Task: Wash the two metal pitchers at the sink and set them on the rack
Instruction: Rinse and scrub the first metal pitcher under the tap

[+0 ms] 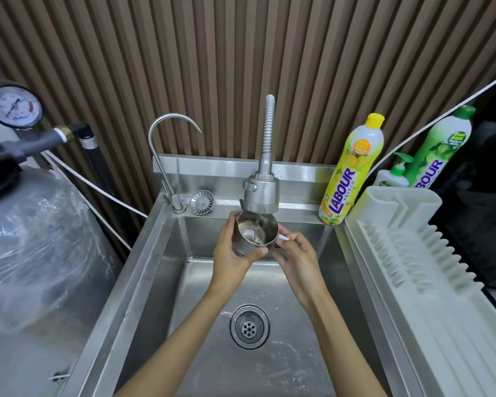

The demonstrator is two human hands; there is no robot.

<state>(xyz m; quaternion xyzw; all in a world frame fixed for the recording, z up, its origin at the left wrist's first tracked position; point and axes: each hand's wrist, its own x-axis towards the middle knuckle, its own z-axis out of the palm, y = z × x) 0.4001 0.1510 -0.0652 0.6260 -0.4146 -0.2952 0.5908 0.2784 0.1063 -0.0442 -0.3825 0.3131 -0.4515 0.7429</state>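
Observation:
A small metal pitcher (254, 232) is held tilted under the spray head of the flexible faucet (261, 193), and water runs into its open mouth. My left hand (233, 250) wraps around the pitcher's body from the left. My right hand (294, 253) grips its right side, where the handle seems to be, hidden by the fingers. Both hands hover over the steel sink (155, 267). The white dish rack (418, 253) stands to the right of the sink and holds nothing. Only one pitcher is in view.
A thin gooseneck tap (166, 156) and a loose strainer (201, 202) sit at the sink's back left. Yellow (348, 173) and green (438, 150) detergent bottles and a pump bottle (394, 176) stand at the back right. A wrapped tank (32, 239) with a pressure gauge (13, 107) fills the left.

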